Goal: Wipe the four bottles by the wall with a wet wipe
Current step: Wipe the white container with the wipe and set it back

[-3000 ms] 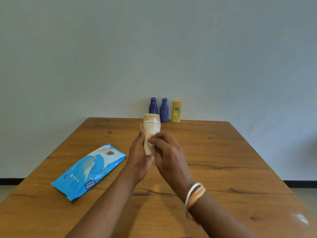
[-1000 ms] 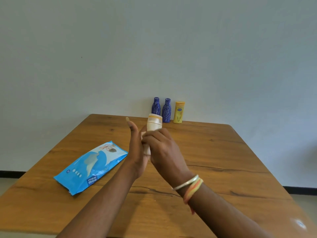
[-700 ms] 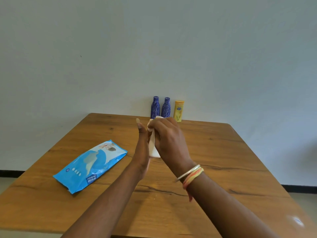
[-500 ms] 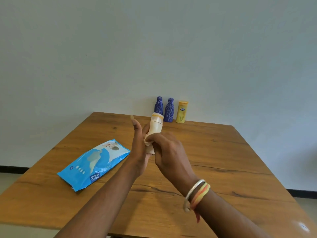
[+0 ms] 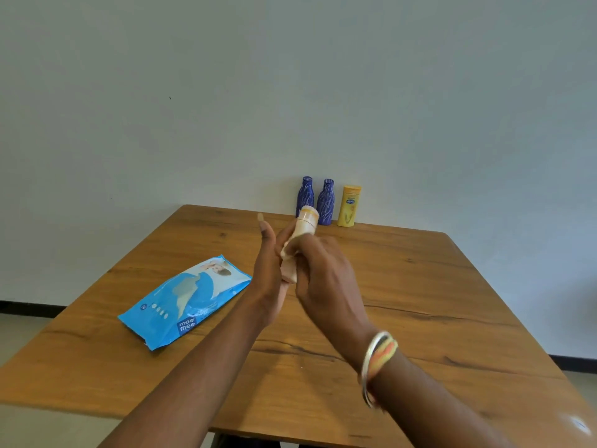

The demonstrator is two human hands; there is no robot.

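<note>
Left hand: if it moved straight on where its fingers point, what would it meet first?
The left hand would probably reach the wall, just left of the left blue bottle; depth is unclear.

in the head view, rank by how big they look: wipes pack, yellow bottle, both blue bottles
1. wipes pack, clearly largest, though also nearest the camera.
2. yellow bottle, left blue bottle and right blue bottle look about alike by the wall; too close to rank.
</note>
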